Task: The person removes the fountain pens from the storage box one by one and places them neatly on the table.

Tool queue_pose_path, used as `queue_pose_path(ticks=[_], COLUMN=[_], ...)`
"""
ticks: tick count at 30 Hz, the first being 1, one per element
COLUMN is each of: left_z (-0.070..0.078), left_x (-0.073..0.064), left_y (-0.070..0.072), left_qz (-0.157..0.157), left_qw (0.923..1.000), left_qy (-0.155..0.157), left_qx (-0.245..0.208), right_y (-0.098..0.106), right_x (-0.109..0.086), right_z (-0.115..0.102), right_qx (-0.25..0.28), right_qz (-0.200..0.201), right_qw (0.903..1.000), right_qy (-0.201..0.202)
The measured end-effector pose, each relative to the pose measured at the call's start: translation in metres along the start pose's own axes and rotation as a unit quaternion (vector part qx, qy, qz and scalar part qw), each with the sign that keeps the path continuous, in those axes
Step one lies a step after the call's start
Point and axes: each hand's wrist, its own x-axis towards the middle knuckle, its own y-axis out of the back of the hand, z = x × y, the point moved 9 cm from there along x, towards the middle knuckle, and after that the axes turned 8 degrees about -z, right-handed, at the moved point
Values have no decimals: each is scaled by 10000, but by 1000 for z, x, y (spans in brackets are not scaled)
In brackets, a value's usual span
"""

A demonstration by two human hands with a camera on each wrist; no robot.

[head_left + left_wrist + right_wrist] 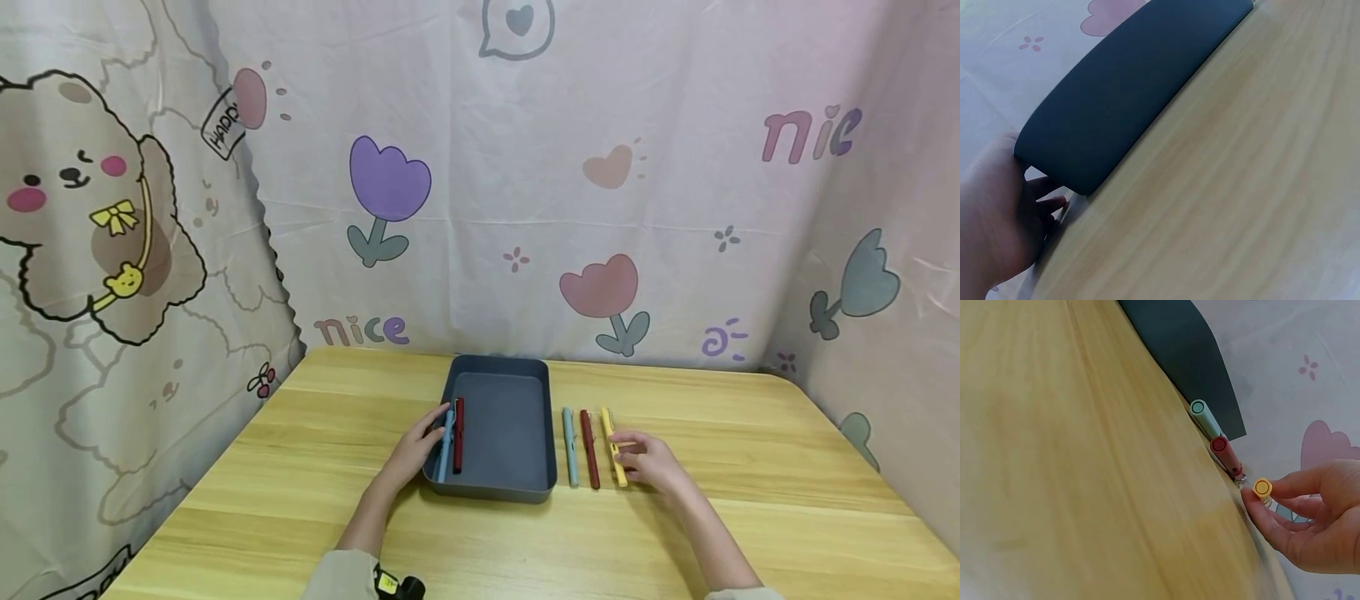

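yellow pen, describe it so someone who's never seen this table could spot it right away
On the wooden table, look just right of the dark blue tray, where three pens lie side by side. The yellow pen is the rightmost, pinched by the right hand; the light blue pen and red pen lie untouched.

Both forearms stretched forward, well apart. The left hand [417, 447] lay flat, fingers extended and relaxed. The right hand [651, 461] rested lower on its side, thumb and curled fingertips [1254, 499] pinched together.
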Motion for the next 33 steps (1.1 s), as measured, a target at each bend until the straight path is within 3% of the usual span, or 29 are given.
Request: queue_pose_path(ticks=[25,33], left_z=[-1,1], left_x=[-1,0], left_y=[-1,0], left_qz=[-8,29], left_qw=[10000,10000], left_qy=[43,2], left_qx=[-17,-5], right_y=[-3,-1], right_x=[0,2], right_z=[4,6], right_qx=[143,105], right_qz=[-29,134], right_qw=[9999,9998], right_qy=[-33,-137])
